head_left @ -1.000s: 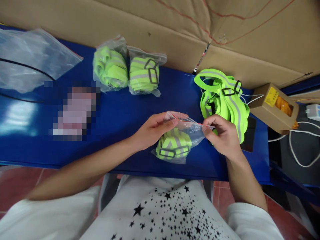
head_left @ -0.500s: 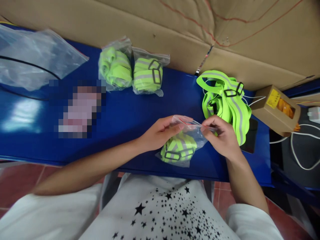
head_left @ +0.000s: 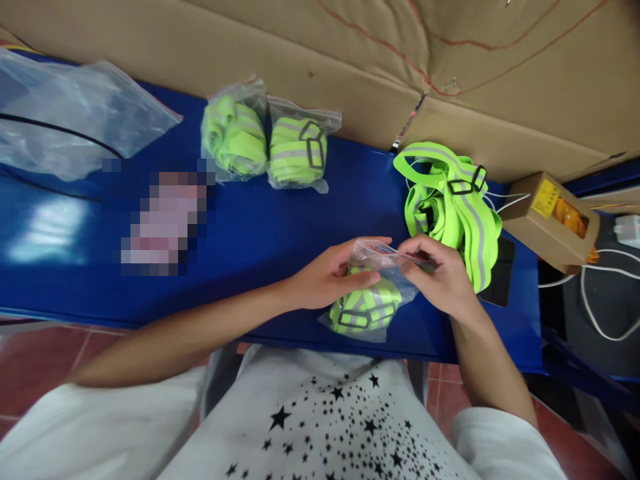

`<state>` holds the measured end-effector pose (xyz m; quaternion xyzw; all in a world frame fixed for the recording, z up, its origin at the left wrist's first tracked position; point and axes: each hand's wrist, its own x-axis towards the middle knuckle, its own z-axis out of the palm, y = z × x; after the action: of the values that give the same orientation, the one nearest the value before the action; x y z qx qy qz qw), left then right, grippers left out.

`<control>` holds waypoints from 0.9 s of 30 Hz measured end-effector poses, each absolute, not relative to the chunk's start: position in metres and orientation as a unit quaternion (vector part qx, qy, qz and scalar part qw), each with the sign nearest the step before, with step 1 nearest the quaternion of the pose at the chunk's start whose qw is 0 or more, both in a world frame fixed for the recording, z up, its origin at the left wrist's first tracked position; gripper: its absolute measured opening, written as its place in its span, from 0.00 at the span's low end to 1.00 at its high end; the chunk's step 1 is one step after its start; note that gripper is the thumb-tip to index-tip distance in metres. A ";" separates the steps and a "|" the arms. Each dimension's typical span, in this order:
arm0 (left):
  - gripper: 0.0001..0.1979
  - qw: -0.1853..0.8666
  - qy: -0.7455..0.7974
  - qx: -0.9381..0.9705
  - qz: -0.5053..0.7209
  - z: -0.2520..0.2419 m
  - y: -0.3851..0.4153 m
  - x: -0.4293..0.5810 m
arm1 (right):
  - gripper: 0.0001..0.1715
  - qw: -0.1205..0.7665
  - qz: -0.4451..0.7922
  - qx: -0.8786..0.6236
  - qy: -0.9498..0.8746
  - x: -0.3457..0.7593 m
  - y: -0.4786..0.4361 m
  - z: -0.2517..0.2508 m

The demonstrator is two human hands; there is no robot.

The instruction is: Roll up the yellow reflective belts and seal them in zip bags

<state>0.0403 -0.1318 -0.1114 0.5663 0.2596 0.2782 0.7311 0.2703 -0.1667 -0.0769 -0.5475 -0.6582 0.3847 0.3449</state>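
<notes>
A clear zip bag [head_left: 407, 285] with a rolled neon-yellow reflective strap [head_left: 367, 308] inside is held near the table's front edge. My left hand [head_left: 327, 277] grips the bag's left side, thumb across its front and fingers behind. At the right end of the red-lined zip top, my right hand [head_left: 440, 270] pinches the plastic between thumb and fingers. Black buckles show through the bag's lower front. Just beyond my right hand lies a loose heap of the same reflective straps [head_left: 450, 193] with black buckles.
Two filled strap bags [head_left: 235, 137] stand at the back of the blue table [head_left: 240, 233]. Clear plastic bags [head_left: 75, 113] and a black cable lie at left, near a pixelated patch. A dark phone-like slab [head_left: 499, 273], a cardboard box [head_left: 553, 217] and white cables are at right.
My left hand has slid slightly right and nearer to me, its thumb now further across the bag. The bag has shifted a little the same way. My right hand stays at the zip top.
</notes>
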 end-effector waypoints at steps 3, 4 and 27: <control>0.29 0.726 0.259 0.574 0.276 -0.112 -0.133 0.042 | 0.01 0.343 0.401 -0.543 -0.653 0.271 -0.167 -0.078; 0.29 0.725 0.258 0.575 0.276 -0.112 -0.134 0.042 | 0.01 0.344 0.406 -0.542 -0.651 0.271 -0.167 -0.078; 0.39 0.683 0.234 0.643 0.256 -0.122 -0.143 0.043 | 0.02 0.310 0.387 -0.523 -0.693 0.271 -0.171 -0.078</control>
<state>0.0434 -0.1432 -0.1215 0.6426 0.2341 0.2565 0.6830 0.2713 -0.1709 -0.0776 -0.5234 -0.6928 0.3874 0.3098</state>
